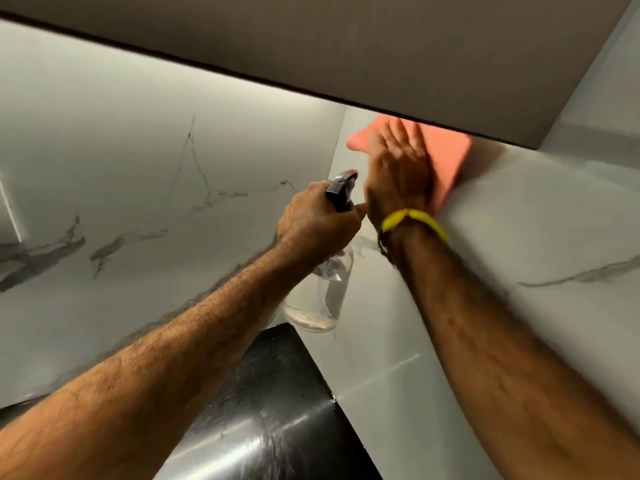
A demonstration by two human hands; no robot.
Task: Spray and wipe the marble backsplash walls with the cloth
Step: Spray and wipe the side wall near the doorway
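1. Head view: my right hand [398,168], fingers flat, presses the cloth [446,157] high on the wall [519,220]; it may slip from under the palm.
2. My left hand [315,220] grips the spray bottle [329,292] beside my right wrist; they could collide.

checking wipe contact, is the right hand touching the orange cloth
Touching: the head view shows the right hand pressed flat on the orange cloth.

Kitchen: marble backsplash [104,202], black countertop [277,393]
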